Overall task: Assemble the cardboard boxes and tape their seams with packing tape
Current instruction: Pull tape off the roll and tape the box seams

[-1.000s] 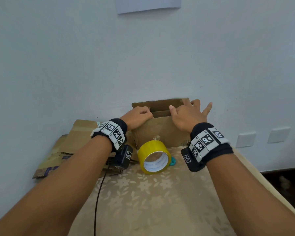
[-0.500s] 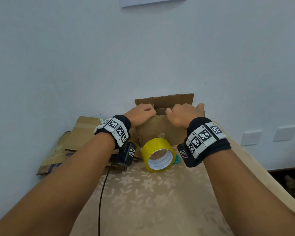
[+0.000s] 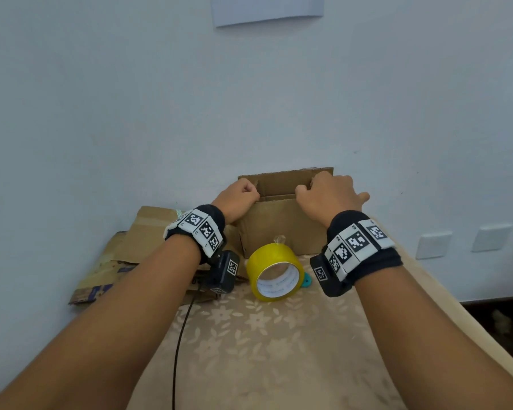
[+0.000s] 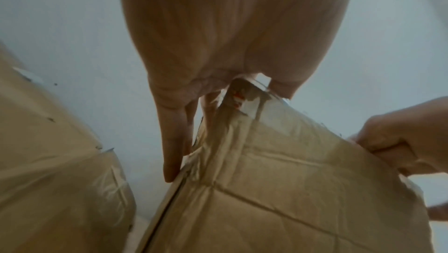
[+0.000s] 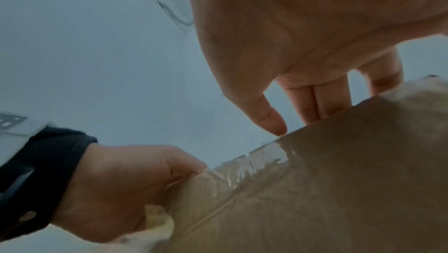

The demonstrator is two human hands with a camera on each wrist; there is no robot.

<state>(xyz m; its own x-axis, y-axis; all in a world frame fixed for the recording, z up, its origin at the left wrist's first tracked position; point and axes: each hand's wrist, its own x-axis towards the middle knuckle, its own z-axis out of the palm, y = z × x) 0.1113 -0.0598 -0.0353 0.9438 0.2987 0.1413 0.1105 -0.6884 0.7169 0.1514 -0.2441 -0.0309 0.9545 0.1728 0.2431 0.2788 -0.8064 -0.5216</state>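
A brown cardboard box (image 3: 279,226) stands upright against the wall at the far end of the table, its back flap raised. My left hand (image 3: 243,195) grips its top left corner, with fingers (image 4: 172,142) running down the corner edge of the box (image 4: 278,190). My right hand (image 3: 328,192) curls over the top right edge. In the right wrist view its thumb (image 5: 266,117) sits in front of the box (image 5: 339,190) and the fingers go behind the panel. A yellow tape roll (image 3: 274,272) stands on its side just in front of the box.
Flattened cardboard (image 3: 131,247) lies stacked at the left against the wall. A small teal object (image 3: 307,281) peeks out beside the roll. A black cable (image 3: 181,344) runs over the floral tablecloth (image 3: 264,350). The table's right edge (image 3: 456,309) drops off below two wall sockets (image 3: 433,245).
My right hand's spread fingers have curled over the box's top edge and slid right. Both hands have moved apart along the rim, and the back flap now stands taller.
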